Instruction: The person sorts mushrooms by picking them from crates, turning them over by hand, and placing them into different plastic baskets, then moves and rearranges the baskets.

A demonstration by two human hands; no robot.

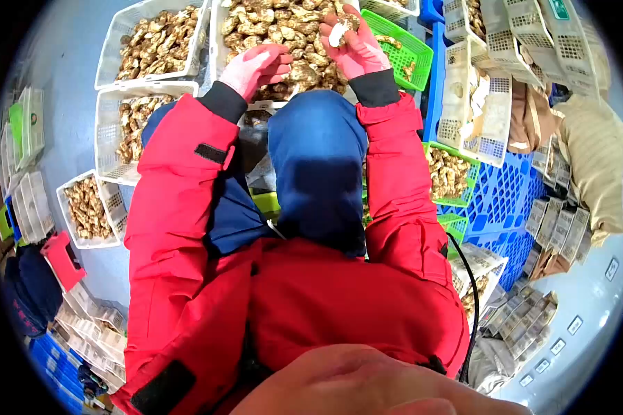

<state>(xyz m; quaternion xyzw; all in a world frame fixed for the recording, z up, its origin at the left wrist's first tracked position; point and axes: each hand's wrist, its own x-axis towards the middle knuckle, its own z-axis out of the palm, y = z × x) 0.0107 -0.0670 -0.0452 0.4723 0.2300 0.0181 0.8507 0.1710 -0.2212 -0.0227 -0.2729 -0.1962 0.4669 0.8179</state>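
My left hand (254, 69) hovers at the near left side of a heap of brown, knobbly mushrooms (273, 28). Its fingers are stretched and loosely apart, with nothing visible in them. The heap fills a white crate (217, 52) in front of my knees. Over the crate's right side, my right hand (361, 52) holds one mushroom (338, 33), its pale part facing left and a brown part above. Just right of that hand stands a green basket (422, 62) with a few mushroom pieces inside.
White crates of mushrooms (107, 62) (107, 149) stand to my left, with a smaller crate (69, 200) lower down. On the right, a white basket (495, 117) holds pale pieces above a blue pallet (495, 200). A green basket (467, 197) of mushrooms sits beside my right arm.
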